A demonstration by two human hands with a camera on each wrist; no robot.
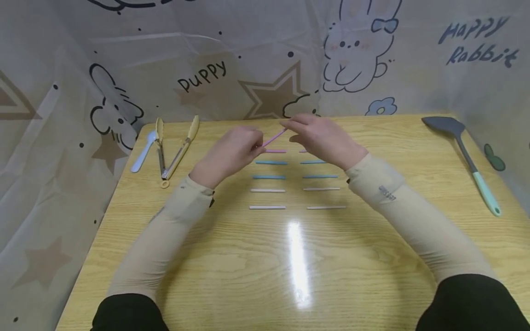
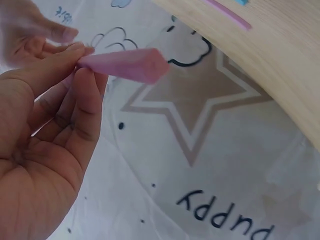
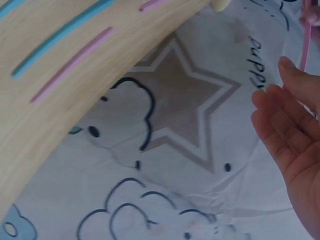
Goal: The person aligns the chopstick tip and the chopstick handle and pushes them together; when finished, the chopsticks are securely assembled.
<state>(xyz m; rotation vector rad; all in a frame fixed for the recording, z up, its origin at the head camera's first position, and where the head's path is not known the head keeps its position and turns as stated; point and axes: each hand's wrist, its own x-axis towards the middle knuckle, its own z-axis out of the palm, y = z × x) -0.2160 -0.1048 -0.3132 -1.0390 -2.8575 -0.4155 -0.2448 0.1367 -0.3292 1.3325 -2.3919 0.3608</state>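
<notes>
Your left hand [image 1: 231,151]: thumb and fingertips pinching one pink stick [image 1: 274,137], held aslant in the air above the desk's [image 1: 232,266] far side. Your right hand [image 1: 322,139]: at the stick's other end, fingers extended in the right wrist view; whether it grips that end, you cannot tell from these views. Beneath and towards you: two columns of sticks lying crosswise, side by side with a gap between. Left column: one laid pink stick [image 1: 275,151], two blue sticks [image 1: 269,177], two white sticks [image 1: 267,207]. Right column: the same count, its pink piece [image 1: 302,151] partly behind your right hand in the head view. State of work, as judged: ten pieces placed, white and blue rows apparently complete; the held piece not yet down. If pink follows the pairs, each column lacks one; no other loose stick shows. Outward left: pale blue spoon [image 1: 143,152] beside tongs [image 1: 178,158], spread. Outward right: grey-headed turner [image 1: 466,153], mint handle. None of these three is in your hands.
</notes>
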